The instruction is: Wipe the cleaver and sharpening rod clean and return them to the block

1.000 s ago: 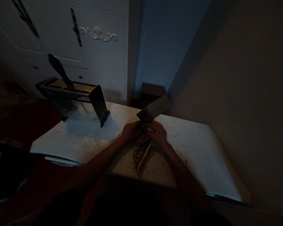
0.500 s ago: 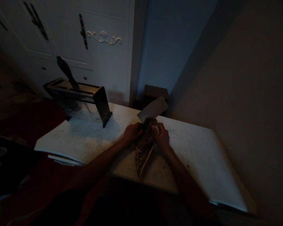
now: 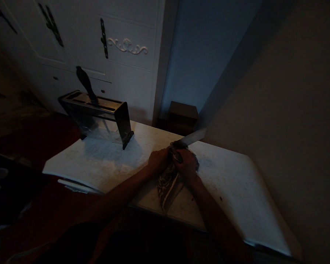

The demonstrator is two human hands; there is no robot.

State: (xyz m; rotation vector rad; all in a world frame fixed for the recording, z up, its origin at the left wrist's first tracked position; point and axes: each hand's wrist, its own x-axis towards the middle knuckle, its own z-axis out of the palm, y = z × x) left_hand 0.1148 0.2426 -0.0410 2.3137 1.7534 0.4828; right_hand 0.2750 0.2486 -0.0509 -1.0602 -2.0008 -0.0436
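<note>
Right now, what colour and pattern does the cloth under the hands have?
The cloth is dark with pale mottled streaks and a lighter stripe; exact hue unclear in dim light. Head view shows it.

My left hand (image 3: pixel 158 161) is curled with its knuckles up and its fingers bent down and inward. My right hand (image 3: pixel 186 165) sits just beside it, almost touching, closed in a fist with the thumb side turned toward the left. Both forearms are bare and run forward from my body, converging so the wrists come near each other. Both wrists are roughly straight.
</note>
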